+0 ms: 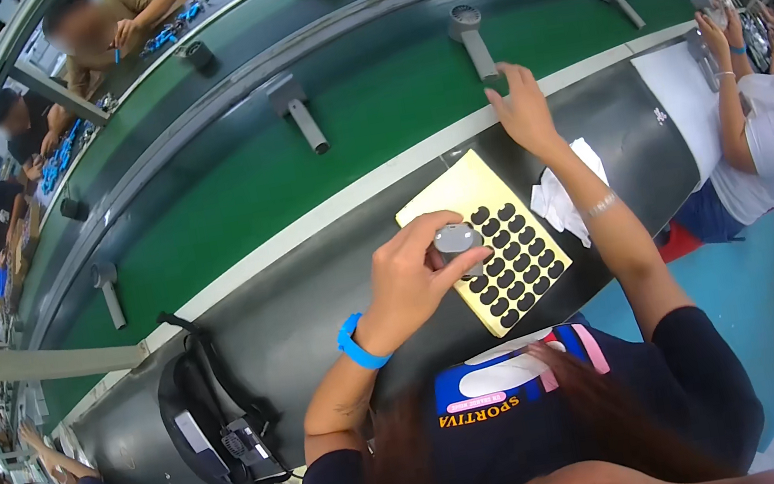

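My left hand (405, 280), with a blue wristband, grips a grey rounded part (457, 243) between thumb and fingers; the hand hides some of it. It is over a pale yellow sheet (431, 198) bearing rows of black, notched oval stickers (506, 278). My right hand (522, 107) reaches out over the belt's near edge, fingers apart and holding nothing. Its fingertips are close to the handle end of a grey part with a round head (471, 38); whether they touch I cannot tell.
Similar grey handled parts (298, 114) lie spaced along the green conveyor belt (383, 90). A crumpled white cloth (563, 199) is right of the sheet. A black bag with straps (208, 422) sits on the bench at left. Other people work across the belt and at both sides.
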Tool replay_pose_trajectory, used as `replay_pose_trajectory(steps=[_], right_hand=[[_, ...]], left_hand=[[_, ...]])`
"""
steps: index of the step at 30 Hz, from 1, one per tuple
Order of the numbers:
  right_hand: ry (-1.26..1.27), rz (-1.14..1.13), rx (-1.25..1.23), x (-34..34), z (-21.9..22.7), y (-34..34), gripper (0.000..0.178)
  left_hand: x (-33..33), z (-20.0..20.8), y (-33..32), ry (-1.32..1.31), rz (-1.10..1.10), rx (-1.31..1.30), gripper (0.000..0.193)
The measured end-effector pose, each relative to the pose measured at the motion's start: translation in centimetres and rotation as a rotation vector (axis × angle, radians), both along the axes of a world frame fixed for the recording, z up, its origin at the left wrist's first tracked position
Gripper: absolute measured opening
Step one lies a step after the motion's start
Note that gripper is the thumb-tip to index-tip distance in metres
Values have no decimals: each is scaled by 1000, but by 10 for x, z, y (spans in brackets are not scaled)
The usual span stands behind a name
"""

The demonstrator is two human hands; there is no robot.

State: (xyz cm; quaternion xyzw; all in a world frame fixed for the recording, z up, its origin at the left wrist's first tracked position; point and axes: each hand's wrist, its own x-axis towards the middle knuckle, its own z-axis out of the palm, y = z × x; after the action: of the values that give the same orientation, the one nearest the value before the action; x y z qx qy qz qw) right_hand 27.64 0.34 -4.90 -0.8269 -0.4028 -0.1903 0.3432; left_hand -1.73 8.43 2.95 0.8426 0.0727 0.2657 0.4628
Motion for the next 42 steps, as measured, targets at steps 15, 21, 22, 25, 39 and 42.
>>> replay_pose_trajectory(steps=[15, 21, 22, 25, 39, 42], right_hand=[[104, -232, -16, 55, -7, -114, 37], [147, -477, -202, 40, -44, -224, 48], [-78, -519, -251, 25, -30, -215, 49], [-191, 8, -158, -48, 24, -158, 54], [178, 460, -339, -176, -11, -67, 54], [264, 335, -42, -138, -3, -62, 29]], left_hand=[[16, -21, -1, -260, -56, -249, 34], [-1, 15, 16, -328, -104, -545, 23], [-4, 17, 18, -230, -63, -594, 20], [-20, -3, 10, -245, 124, -758, 17], [-3, -36, 11, 27, 95, -1050, 17], [21, -38, 16, 83, 1, -1130, 20]])
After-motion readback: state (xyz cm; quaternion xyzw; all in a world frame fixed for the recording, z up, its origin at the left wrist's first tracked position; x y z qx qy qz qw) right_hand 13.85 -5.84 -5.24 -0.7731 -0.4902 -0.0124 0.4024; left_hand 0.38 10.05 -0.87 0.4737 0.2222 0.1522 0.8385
